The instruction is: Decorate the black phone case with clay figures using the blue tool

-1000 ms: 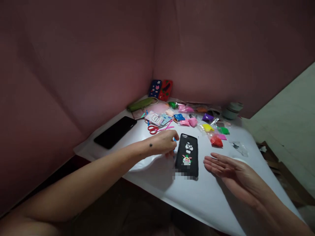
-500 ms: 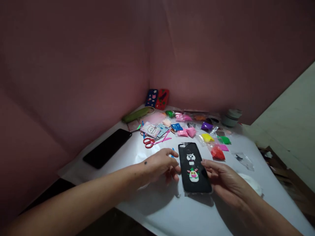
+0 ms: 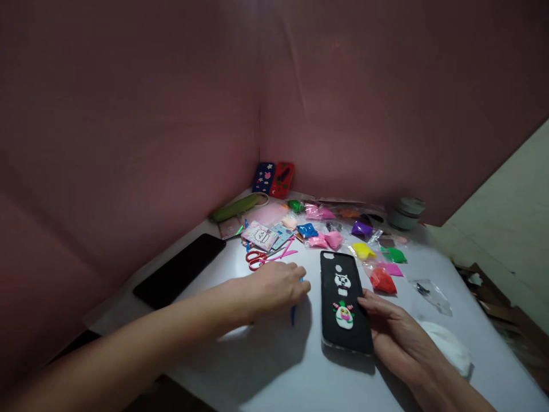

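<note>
My right hand (image 3: 398,332) grips the right edge of a black phone case (image 3: 330,335), holding it tilted over the table. Clay decorations sit on the case: a small white blob (image 3: 338,268), a white animal figure (image 3: 342,282), and a white figure with green and pink parts (image 3: 344,316). Left of the case, my left hand (image 3: 281,288) is palm down with its fingers curled around a thin blue stick-like tool (image 3: 293,315). The fingers hide most of the tool.
Red-handled scissors (image 3: 256,260), printed cards (image 3: 259,235) and bagged coloured clay (image 3: 362,250) lie farther back. A black phone (image 3: 180,269) is at left. Two decorated cases (image 3: 282,179) lean in the corner. A white lump (image 3: 448,349) lies beside my right wrist.
My left hand has moved off the case's left side and closed over the blue tool. The case has come slightly nearer and right; its small white blob now shows.
</note>
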`<state>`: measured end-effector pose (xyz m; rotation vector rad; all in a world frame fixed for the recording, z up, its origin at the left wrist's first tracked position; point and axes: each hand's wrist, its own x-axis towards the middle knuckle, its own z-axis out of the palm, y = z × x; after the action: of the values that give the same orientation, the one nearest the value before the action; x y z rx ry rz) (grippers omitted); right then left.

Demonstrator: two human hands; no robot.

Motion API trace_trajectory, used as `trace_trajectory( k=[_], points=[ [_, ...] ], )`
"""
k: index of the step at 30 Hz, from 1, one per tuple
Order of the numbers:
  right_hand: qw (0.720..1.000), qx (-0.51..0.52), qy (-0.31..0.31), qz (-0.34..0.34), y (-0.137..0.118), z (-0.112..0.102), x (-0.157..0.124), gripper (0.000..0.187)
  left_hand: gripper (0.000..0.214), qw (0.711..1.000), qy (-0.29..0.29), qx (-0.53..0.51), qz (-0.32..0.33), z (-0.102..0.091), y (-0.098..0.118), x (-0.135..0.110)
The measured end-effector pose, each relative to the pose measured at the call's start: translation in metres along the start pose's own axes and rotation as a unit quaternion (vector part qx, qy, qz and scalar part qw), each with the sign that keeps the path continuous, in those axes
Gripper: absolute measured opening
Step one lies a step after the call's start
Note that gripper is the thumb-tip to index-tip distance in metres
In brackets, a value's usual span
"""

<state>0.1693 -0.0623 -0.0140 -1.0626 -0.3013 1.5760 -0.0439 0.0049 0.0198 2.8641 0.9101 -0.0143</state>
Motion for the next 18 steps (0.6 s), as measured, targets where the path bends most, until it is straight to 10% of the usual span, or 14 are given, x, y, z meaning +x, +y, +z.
trace_trajectory(
  k=[10, 18],
  points=[
    [0.998, 0.033, 0.049, -0.019, -0.005, -0.001, 0.006, 0.032, 0.017, 0.961, 0.074, 0.193, 0.186, 0.019, 0.016, -0.013],
    [0.998, 0.039, 0.044, -0.016, -0.006, -0.001, 0.003, 0.046, 0.022, 0.953, 0.117, 0.219, 0.175, 0.024, 0.033, -0.033]
  ],
)
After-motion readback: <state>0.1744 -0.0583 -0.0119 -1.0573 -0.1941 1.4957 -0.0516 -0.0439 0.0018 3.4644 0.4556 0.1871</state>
